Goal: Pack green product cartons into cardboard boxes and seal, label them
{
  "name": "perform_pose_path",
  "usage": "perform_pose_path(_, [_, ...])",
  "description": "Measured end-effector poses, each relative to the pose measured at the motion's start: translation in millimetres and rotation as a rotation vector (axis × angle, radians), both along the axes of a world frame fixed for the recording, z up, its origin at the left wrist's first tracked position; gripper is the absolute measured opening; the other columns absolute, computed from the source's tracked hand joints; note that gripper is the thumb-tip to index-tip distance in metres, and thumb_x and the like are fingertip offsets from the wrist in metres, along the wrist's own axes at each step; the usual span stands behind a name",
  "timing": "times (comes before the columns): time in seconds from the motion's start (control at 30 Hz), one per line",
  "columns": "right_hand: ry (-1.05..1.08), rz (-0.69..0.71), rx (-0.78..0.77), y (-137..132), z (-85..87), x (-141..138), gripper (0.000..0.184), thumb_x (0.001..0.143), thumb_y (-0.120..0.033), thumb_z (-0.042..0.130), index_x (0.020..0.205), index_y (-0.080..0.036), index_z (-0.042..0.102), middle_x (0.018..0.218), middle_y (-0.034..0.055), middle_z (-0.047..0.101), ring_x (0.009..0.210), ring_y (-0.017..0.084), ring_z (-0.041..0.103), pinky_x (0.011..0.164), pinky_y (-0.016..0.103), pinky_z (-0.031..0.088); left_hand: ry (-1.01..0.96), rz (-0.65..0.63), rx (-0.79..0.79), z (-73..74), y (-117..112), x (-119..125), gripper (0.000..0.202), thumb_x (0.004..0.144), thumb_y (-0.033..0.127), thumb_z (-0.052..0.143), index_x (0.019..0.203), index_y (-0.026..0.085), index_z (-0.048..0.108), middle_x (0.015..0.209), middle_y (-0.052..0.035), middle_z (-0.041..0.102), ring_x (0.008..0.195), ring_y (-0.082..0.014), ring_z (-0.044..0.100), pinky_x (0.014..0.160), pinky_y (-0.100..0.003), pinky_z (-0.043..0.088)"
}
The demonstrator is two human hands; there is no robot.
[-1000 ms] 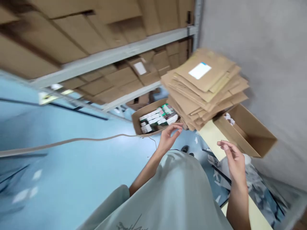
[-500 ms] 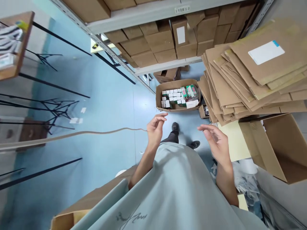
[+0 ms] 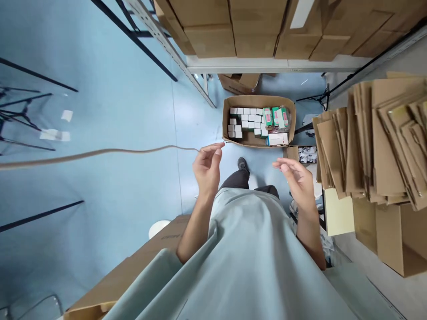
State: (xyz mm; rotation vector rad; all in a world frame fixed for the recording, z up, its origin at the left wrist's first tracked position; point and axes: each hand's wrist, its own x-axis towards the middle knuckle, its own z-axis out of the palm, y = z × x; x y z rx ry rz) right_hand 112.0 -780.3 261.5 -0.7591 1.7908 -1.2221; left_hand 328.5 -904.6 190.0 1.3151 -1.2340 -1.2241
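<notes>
My left hand (image 3: 207, 169) is raised in front of my body, its thumb and fingertips pinched on the end of a long thin tan strip (image 3: 100, 153) that runs off to the left edge. My right hand (image 3: 296, 180) hovers to the right with fingers loosely spread and nothing in it. Beyond both hands, on the blue floor, sits an open cardboard box (image 3: 227, 116) holding several small white and green packets (image 3: 253, 122).
A tall stack of flattened cardboard (image 3: 376, 138) rests on a pale yellow table (image 3: 338, 215) at the right, with an open box (image 3: 396, 240) below it. Shelving filled with brown cartons (image 3: 253, 26) stands ahead. A cardboard box (image 3: 133, 275) lies at lower left. Black stand legs (image 3: 30, 111) are at left.
The view has swung from the right wall down toward the floor box. My left hand keeps its pinch on the strip; my right hand has moved inward and turned palm-up.
</notes>
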Motion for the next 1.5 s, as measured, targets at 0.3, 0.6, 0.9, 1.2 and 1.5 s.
perform_pose_path(0.3, [-0.056,0.108,0.094,-110.7,-39.2,38.1,0.047,0.101,-0.072,0.073,0.117,-0.028,0.081,0.114,0.0079,0.087,0.113,0.027,0.083,0.108,0.046,0.065,-0.04,0.011,0.081,-47.1,-91.3,33.5,0.027,0.101,0.053,0.078,0.102,0.026,0.073,0.119,-0.0064,0.082,0.125,-0.0257,0.076,0.118,-0.046,0.058])
perform_pose_path(0.6, [-0.104,0.222,0.179,-189.9,-123.8,29.0,0.049,0.1,-0.073,0.075,0.115,-0.027,0.081,0.111,0.0066,0.087,0.11,0.026,0.083,0.108,0.047,0.065,-0.05,-0.017,0.276,-121.1,-116.0,16.8,0.024,0.104,0.047,0.075,0.115,0.025,0.076,0.126,-0.008,0.081,0.129,-0.0257,0.075,0.121,-0.045,0.057])
perform_pose_path(0.9, [-0.158,0.286,0.252,-250.8,-269.6,0.8,0.053,0.099,-0.076,0.073,0.116,-0.027,0.08,0.109,0.0054,0.086,0.109,0.024,0.083,0.105,0.046,0.067,-0.095,-0.057,0.448,-266.2,-147.4,8.2,0.028,0.1,0.046,0.081,0.116,0.024,0.076,0.123,-0.0094,0.08,0.122,-0.0267,0.076,0.114,-0.045,0.061])
perform_pose_path(1.2, [-0.269,0.273,0.462,-285.0,-554.0,-15.4,0.034,0.097,-0.057,0.081,0.101,-0.023,0.077,0.1,0.0059,0.086,0.093,0.021,0.082,0.1,0.045,0.068,-0.19,0.051,0.642,-545.3,-195.8,-37.8,0.021,0.085,0.009,0.073,0.104,0.019,0.072,0.113,-0.013,0.081,0.118,-0.0302,0.077,0.12,-0.054,0.057])
perform_pose_path(1.5, [-0.169,0.242,0.507,-282.4,-783.6,13.9,0.041,0.095,-0.042,0.084,0.126,-0.017,0.076,0.136,0.0169,0.081,0.126,0.027,0.078,0.122,0.052,0.056,-0.258,-0.037,0.673,-737.0,-217.2,-48.3,0.034,0.076,-0.001,0.07,0.104,0.018,0.071,0.119,-0.0169,0.08,0.131,-0.0354,0.072,0.133,-0.061,0.041])
